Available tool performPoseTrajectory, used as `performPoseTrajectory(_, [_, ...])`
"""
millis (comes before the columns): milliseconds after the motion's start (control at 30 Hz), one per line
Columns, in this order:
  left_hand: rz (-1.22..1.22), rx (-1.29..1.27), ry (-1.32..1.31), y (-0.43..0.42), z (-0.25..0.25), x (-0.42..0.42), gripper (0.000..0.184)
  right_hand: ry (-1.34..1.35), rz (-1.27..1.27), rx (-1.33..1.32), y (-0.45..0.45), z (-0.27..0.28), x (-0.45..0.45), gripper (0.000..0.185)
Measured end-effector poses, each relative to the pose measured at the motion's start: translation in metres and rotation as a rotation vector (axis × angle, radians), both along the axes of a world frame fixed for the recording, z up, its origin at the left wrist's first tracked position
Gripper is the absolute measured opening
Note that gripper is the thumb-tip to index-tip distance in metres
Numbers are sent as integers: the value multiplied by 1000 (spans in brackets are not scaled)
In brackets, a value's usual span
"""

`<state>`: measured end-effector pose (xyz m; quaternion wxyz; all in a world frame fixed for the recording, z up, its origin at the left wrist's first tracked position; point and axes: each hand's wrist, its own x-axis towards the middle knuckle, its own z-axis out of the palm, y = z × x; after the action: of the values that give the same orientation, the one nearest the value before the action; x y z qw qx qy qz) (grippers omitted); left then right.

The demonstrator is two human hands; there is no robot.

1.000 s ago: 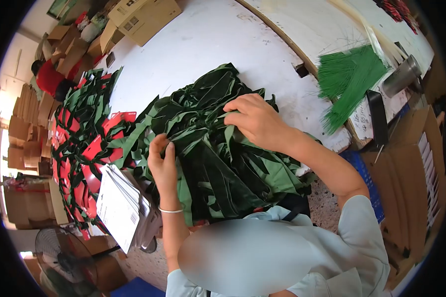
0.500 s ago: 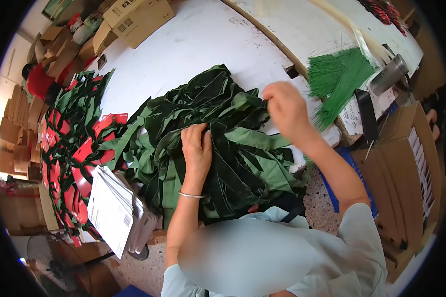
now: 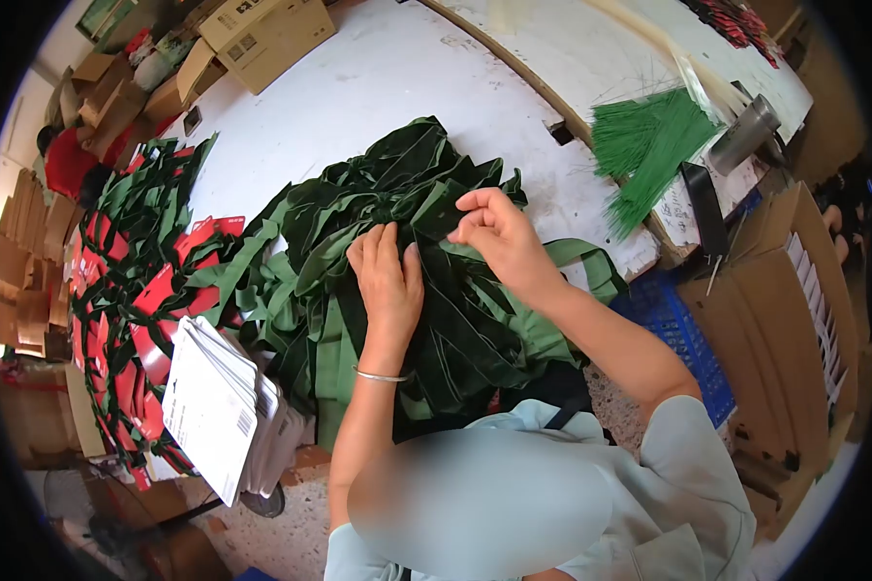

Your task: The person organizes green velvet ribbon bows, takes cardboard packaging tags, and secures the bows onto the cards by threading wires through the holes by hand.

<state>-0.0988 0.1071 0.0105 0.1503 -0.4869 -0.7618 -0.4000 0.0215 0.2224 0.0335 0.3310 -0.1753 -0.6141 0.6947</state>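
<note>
A large heap of dark green velvet ribbon [image 3: 378, 179], gathered in loops and long tails, lies on the white table in front of me. My left hand [image 3: 388, 276] rests on the middle of the heap, its fingers stretched over the folds and the thumb a little apart. Just to the right, my right hand [image 3: 502, 237] is held over the loops with curled fingers, thumb close to the index finger. Whatever may be between those fingertips is too small to tell.
Red cards with green ribbons [image 3: 150, 300] cover the table's left side. A stack of white cards [image 3: 213, 412] stands at the near left edge. Green wire ties [image 3: 649, 145] and a metal cup [image 3: 746, 134] lie right. Cardboard boxes [image 3: 266, 39] stand around; a person in red [image 3: 68, 165] is far left.
My right hand has moved left and down, from the heap's outer right edge toward its middle. The left hand stays on the ribbon, with fingers slightly more spread.
</note>
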Motion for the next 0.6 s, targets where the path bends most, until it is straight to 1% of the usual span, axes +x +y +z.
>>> performPoseTrajectory(67, [12,-47,28,1,0,0,31,-294,-70,379,-7,18,9,22])
performPoseTrajectory(100, [3,-18,38,2,-2,-1,29,-245,-106,723,-12,10,6,25])
performPoseTrajectory(133, [-12,10,49,2,-6,-3,27,-249,-78,1121,-15,9,4,31])
performPoseTrajectory(200, [-12,18,37,1,-10,-8,27,-294,-93,1434,-24,-5,3,33])
performPoseTrajectory(233, [-8,3,4,0,-12,-9,27,-270,-116,1433,-25,-5,2,27])
performPoseTrajectory(300, [0,-18,33,0,-16,-12,26,-236,-108,1328,-17,-17,-6,14])
performPoseTrajectory(333, [-5,-40,-29,-1,-13,-12,24,-238,-126,1339,-12,-18,-6,5])
performPoseTrajectory(400, [-30,-52,-52,-1,-8,-12,25,-222,-83,1357,-3,-19,-6,5])
performPoseTrajectory(500, [-14,-105,4,3,-2,-13,26,-177,-118,1383,-3,-16,-7,4])
performPoseTrajectory(600, [-1,-220,-53,2,5,-17,24,-83,-129,1435,-4,-10,-1,5])
